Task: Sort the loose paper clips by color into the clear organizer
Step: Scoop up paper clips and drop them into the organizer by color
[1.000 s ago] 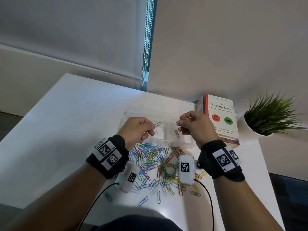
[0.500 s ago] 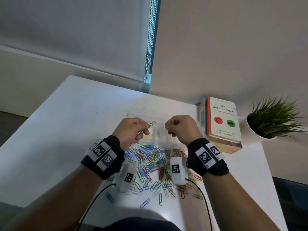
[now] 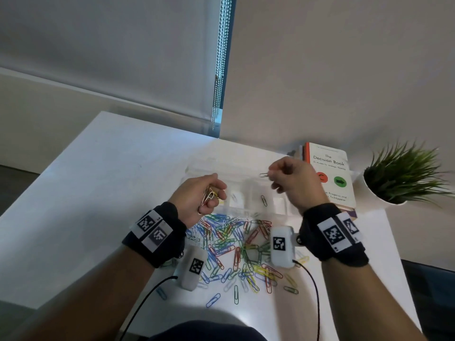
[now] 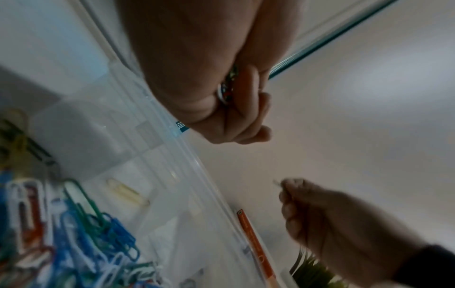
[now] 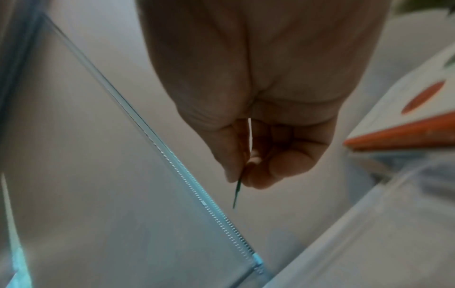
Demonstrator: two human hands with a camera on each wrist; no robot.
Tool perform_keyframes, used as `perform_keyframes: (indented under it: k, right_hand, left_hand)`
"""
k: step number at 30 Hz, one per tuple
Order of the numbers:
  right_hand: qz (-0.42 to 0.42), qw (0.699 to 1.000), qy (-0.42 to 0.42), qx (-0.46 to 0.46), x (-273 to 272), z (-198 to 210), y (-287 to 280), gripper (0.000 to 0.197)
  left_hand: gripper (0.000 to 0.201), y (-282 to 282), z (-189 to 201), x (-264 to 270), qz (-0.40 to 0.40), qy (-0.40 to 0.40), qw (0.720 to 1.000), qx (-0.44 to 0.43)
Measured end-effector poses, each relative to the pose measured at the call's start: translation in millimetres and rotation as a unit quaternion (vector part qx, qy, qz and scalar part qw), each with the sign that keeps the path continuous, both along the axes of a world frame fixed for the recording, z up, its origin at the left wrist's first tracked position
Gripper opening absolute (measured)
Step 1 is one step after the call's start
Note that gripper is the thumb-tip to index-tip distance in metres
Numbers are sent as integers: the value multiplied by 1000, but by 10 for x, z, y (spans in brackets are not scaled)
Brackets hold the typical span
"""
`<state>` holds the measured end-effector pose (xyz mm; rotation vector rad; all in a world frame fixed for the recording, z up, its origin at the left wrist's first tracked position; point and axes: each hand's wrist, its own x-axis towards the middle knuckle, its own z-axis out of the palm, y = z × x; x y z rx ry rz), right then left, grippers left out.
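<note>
Left hand [image 3: 197, 195]: fingers curled round a small bunch of paper clips [image 3: 209, 194], above clear organizer [image 3: 246, 190] left end. Organizer on white table [image 3: 98, 180]; single clip [image 3: 264, 200] inside. Loose clip pile [image 3: 236, 249] just nearside, partly hidden by wrist cameras. Right hand [image 3: 295, 183]: thumb and fingertip pinching one green clip [image 3: 264, 175], raised over organizer. Book [image 3: 330, 173], potted plant [image 3: 403, 175] far right.
</note>
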<state>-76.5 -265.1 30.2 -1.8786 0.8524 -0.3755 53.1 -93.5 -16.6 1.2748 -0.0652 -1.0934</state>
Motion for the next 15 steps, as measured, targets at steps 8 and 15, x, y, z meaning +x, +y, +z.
perform_keyframes:
  k: [8,15]
  right_hand:
    - [29,980,170,-102,-69,-398,-69,11]
    - [42,988,71,-128,23,-248,139,8]
  left_hand:
    - [37,-11,43,32,109,276,946,-128]
    - [43,-38,45,-62,134,307,927,-168]
